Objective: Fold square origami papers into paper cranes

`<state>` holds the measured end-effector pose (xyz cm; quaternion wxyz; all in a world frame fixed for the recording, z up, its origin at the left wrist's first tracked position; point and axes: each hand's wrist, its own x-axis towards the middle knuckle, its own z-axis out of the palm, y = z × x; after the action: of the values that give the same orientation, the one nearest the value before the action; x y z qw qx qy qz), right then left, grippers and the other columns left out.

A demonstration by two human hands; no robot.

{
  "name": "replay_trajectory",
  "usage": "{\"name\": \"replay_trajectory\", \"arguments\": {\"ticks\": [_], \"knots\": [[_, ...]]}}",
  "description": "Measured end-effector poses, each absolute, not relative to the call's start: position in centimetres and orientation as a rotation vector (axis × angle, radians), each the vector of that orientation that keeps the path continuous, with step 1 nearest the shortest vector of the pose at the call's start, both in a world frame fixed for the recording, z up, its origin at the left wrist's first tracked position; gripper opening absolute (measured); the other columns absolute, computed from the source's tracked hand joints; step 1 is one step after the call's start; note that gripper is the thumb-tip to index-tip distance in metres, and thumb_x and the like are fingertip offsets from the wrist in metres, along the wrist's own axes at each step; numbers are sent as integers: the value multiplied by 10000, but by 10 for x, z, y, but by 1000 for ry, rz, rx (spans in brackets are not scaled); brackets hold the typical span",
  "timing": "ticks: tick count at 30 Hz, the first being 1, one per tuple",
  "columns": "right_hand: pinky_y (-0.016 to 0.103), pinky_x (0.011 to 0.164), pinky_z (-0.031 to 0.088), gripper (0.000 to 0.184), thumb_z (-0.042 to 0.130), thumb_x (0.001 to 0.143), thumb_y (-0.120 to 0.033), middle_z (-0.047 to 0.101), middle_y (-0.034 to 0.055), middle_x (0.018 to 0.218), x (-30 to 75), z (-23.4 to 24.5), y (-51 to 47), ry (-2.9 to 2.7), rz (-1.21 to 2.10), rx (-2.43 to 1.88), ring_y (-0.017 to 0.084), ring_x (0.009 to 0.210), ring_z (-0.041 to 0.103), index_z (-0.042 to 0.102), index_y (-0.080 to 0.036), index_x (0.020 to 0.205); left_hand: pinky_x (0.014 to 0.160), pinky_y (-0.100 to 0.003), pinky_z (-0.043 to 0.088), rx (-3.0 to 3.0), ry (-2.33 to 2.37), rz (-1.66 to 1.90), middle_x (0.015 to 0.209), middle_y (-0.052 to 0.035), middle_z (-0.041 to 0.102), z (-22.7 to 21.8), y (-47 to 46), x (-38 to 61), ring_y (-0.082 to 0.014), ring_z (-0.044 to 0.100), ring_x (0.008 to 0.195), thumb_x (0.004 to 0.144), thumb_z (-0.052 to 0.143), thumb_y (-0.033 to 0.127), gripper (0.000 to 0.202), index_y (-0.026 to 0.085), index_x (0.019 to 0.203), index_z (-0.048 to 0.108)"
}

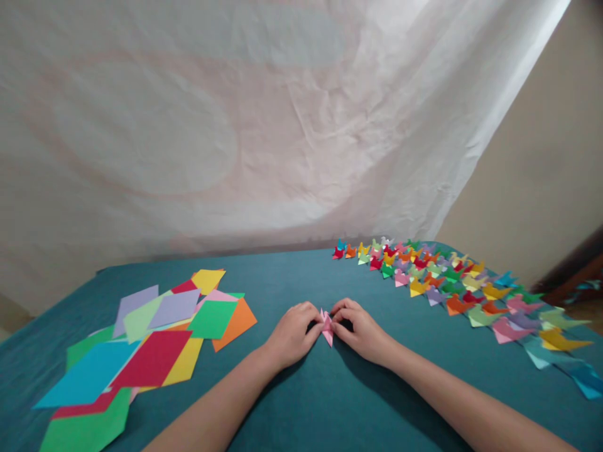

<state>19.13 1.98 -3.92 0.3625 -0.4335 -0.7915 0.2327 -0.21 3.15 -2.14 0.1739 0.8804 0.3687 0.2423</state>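
A small pink folded paper piece (327,326), narrow and pointed at both ends, is held upright between my two hands near the middle of the table. My left hand (296,333) pinches its left side between thumb and fingers. From the right, my right hand (358,328) grips the other side in the same way, thumb below and fingers curled above. The fingertips hide part of the folds.
Loose coloured paper squares (155,358) lie in an overlapping pile at the left. Rows of small folded paper birds (447,282) in many colours stand along the right. Everything rests on a green-covered table (282,270); a pale hanging sheet (264,125) rises behind it.
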Motion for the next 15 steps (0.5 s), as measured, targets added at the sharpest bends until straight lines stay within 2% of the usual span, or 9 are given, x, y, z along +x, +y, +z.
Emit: {"name": "replay_trajectory", "arguments": {"ticks": [6,9,15], "knots": [[347,829,415,121,553,799,-164,549,60,914,187,-42,21,-2023,550,-1203,190,904,523,612,-178,694,788,-294,428,2431,1089,719,903,-39,600,-24,31,-1,-176,549,856,881,491,244,109,183,931,565],[349,829,415,114,554,796,-170,548,61,920,187,-43,22,-2021,548,-1221,194,913,520,614,-179,700,789,-287,436,2387,1088,717,919,-29,614,-22,30,-3,-171,561,858,872,498,220,148,195,1013,536],[355,819,421,114,566,793,-188,544,61,906,187,-45,23,-2000,540,-1227,194,903,521,593,-178,683,836,-306,429,2608,998,598,1004,-54,623,-10,25,-8,-183,560,925,914,410,206,198,199,1052,551]]}}
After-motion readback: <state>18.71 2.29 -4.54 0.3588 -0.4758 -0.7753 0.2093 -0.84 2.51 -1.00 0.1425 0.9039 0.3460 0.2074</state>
